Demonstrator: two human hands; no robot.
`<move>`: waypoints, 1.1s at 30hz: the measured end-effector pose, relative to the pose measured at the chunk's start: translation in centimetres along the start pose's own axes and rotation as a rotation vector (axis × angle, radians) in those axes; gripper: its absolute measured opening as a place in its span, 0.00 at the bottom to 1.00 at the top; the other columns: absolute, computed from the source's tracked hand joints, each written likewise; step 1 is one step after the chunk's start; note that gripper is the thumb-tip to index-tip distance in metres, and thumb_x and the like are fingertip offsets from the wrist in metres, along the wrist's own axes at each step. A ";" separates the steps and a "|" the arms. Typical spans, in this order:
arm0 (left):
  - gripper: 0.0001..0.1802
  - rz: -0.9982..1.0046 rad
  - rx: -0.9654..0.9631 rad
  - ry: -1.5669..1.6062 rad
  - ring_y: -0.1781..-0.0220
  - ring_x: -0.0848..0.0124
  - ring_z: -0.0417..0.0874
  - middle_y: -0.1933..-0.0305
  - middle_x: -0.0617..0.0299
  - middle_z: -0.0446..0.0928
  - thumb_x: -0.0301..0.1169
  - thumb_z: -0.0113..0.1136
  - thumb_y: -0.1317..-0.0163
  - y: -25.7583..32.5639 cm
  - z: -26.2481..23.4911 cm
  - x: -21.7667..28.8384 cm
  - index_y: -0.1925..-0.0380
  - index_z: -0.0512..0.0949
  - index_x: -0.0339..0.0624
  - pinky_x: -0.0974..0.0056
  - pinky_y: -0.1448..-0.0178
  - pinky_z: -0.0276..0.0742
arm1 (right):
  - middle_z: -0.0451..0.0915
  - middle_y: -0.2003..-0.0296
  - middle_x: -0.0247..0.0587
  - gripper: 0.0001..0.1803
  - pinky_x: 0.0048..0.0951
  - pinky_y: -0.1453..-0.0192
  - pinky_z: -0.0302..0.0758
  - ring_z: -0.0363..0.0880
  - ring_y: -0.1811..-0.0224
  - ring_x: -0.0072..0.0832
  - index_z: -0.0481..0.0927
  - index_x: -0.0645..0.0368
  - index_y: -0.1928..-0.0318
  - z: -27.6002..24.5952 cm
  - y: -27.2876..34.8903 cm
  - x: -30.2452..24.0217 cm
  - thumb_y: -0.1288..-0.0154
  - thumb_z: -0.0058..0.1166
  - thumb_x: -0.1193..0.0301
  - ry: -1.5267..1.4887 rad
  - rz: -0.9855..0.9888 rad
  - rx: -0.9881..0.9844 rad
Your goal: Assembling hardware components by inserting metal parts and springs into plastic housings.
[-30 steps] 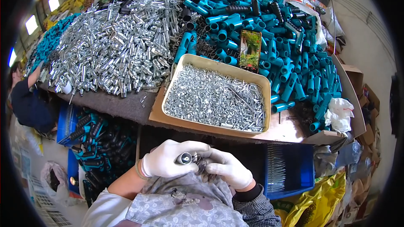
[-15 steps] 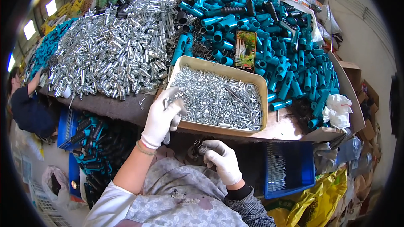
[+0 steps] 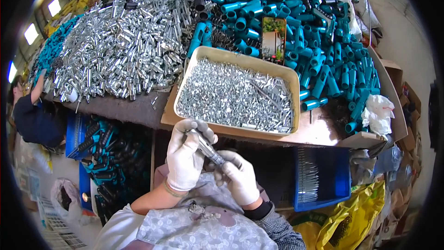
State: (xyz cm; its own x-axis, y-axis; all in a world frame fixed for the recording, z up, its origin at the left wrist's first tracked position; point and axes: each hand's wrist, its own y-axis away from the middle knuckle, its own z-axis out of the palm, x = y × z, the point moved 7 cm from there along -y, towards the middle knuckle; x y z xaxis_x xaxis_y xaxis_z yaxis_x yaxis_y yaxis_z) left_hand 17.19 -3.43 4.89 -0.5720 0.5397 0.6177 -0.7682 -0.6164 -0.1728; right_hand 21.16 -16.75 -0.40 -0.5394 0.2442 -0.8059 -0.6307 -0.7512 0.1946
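In front of my lap, both white-gloved hands meet at a silver metal shaft. My left hand is closed around its upper end. A dark coil spring appears to sit around the lower end, pinched by my right hand. The right fingertips partly hide that end, so I cannot tell how far the spring goes over it. Just beyond my hands stands a cream tray holding many small silver metal pieces.
Silver metal parts are heaped at left, teal tubular housings at right. A phone leans behind the tray. Below the table are a blue bin with thin metal rods and black-and-teal handles. A person works far left.
My left hand has come down from over the tray's near left corner, and my right hand has brought the spring to the shaft's lower end. The view has shifted slightly.
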 end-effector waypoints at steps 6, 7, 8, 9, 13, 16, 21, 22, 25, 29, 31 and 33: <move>0.12 -0.194 -0.614 -1.129 0.58 0.69 0.86 0.56 0.55 0.84 0.23 0.67 0.40 -0.2 0.8 1.6 0.55 0.82 0.34 0.66 0.51 0.81 | 0.82 0.66 0.37 0.22 0.18 0.69 0.73 0.76 0.71 0.17 0.74 0.69 0.38 -5.6 2.0 -1.5 0.28 0.55 0.70 0.052 0.124 -0.005; 0.14 -0.214 -0.765 -1.356 0.59 0.64 0.88 0.58 0.54 0.84 0.28 0.70 0.42 0.3 1.7 1.4 0.55 0.83 0.38 0.64 0.53 0.82 | 0.81 0.68 0.35 0.23 0.18 0.69 0.73 0.76 0.71 0.16 0.74 0.68 0.37 -5.6 2.2 -1.5 0.28 0.56 0.70 0.134 0.165 -0.026; 0.17 -0.008 -0.953 -1.466 0.61 0.59 0.87 0.62 0.55 0.84 0.36 0.71 0.43 1.2 2.1 0.6 0.54 0.84 0.45 0.61 0.57 0.83 | 0.79 0.69 0.34 0.23 0.18 0.69 0.72 0.75 0.72 0.16 0.74 0.68 0.37 -5.5 2.3 -1.6 0.29 0.56 0.70 0.217 0.206 -0.048; 0.19 -0.008 -1.067 -1.553 0.66 0.59 0.86 0.68 0.59 0.82 0.42 0.69 0.43 2.1 2.5 -0.1 0.51 0.83 0.51 0.59 0.62 0.82 | 0.80 0.68 0.34 0.23 0.18 0.70 0.72 0.75 0.72 0.15 0.74 0.68 0.37 -4.9 2.3 -1.4 0.28 0.56 0.70 0.283 0.218 -0.094; 0.18 0.122 -1.128 -1.532 0.74 0.63 0.83 0.73 0.61 0.81 0.39 0.75 0.48 2.6 3.1 -1.6 0.57 0.87 0.49 0.63 0.69 0.78 | 0.82 0.61 0.37 0.22 0.19 0.66 0.76 0.78 0.69 0.17 0.73 0.69 0.37 -4.0 2.6 -0.3 0.24 0.51 0.68 0.199 0.247 -0.131; 0.15 0.040 -1.018 -1.449 0.75 0.63 0.83 0.74 0.61 0.81 0.37 0.76 0.49 2.7 2.3 -2.3 0.61 0.87 0.48 0.63 0.69 0.78 | 0.83 0.59 0.38 0.24 0.20 0.63 0.78 0.80 0.67 0.18 0.73 0.69 0.37 -5.2 3.6 0.0 0.22 0.47 0.63 0.092 0.217 -0.117; 0.15 -0.191 -0.908 -1.394 0.67 0.59 0.88 0.65 0.55 0.86 0.36 0.72 0.44 3.1 0.8 -3.8 0.57 0.87 0.45 0.61 0.62 0.83 | 0.84 0.58 0.40 0.26 0.23 0.58 0.81 0.82 0.64 0.20 0.74 0.68 0.39 -7.5 4.7 1.6 0.21 0.44 0.58 -0.010 0.256 -0.044; 0.15 -0.196 -0.923 -1.383 0.67 0.59 0.88 0.65 0.55 0.86 0.36 0.72 0.44 3.5 0.7 -4.1 0.57 0.87 0.45 0.61 0.62 0.83 | 0.84 0.58 0.41 0.24 0.23 0.57 0.81 0.82 0.64 0.20 0.74 0.68 0.39 -7.6 4.9 2.1 0.21 0.46 0.59 -0.024 0.266 -0.020; 0.15 -0.225 -0.905 -1.389 0.65 0.58 0.88 0.63 0.53 0.86 0.33 0.71 0.42 3.9 0.1 -4.5 0.55 0.86 0.40 0.62 0.60 0.82 | 0.84 0.56 0.41 0.21 0.23 0.55 0.82 0.83 0.62 0.20 0.75 0.67 0.40 -7.9 5.1 3.6 0.22 0.50 0.63 -0.144 0.278 0.006; 0.16 -0.416 -0.845 -1.261 0.59 0.58 0.88 0.59 0.49 0.85 0.28 0.70 0.42 3.6 -0.5 -5.2 0.53 0.84 0.36 0.62 0.53 0.82 | 0.81 0.53 0.39 0.16 0.26 0.46 0.78 0.80 0.54 0.22 0.76 0.65 0.43 -8.5 5.7 3.3 0.25 0.54 0.68 -0.069 0.214 0.053; 0.18 -0.470 -0.832 -1.219 0.59 0.58 0.88 0.59 0.49 0.85 0.28 0.71 0.43 3.7 -0.9 -5.8 0.52 0.84 0.36 0.62 0.53 0.82 | 0.80 0.52 0.39 0.14 0.26 0.44 0.76 0.78 0.50 0.23 0.77 0.65 0.45 -8.8 5.5 2.5 0.26 0.53 0.73 0.254 0.040 0.005; 0.21 -0.438 -0.826 -1.226 0.63 0.59 0.87 0.61 0.50 0.85 0.31 0.74 0.45 4.3 -0.8 -6.0 0.51 0.84 0.38 0.62 0.56 0.81 | 0.79 0.52 0.40 0.12 0.28 0.41 0.74 0.77 0.48 0.26 0.77 0.65 0.46 -8.6 5.6 2.5 0.28 0.52 0.76 0.468 -0.061 0.022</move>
State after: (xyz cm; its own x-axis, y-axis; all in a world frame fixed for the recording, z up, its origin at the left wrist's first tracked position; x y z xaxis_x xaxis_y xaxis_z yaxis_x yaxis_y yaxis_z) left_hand 17.12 -8.84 -0.21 -0.0046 -0.4545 0.8907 -0.9838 0.1616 0.0774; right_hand 21.12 -25.62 -6.19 -0.1946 -0.0188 -0.9807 -0.6677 -0.7299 0.1465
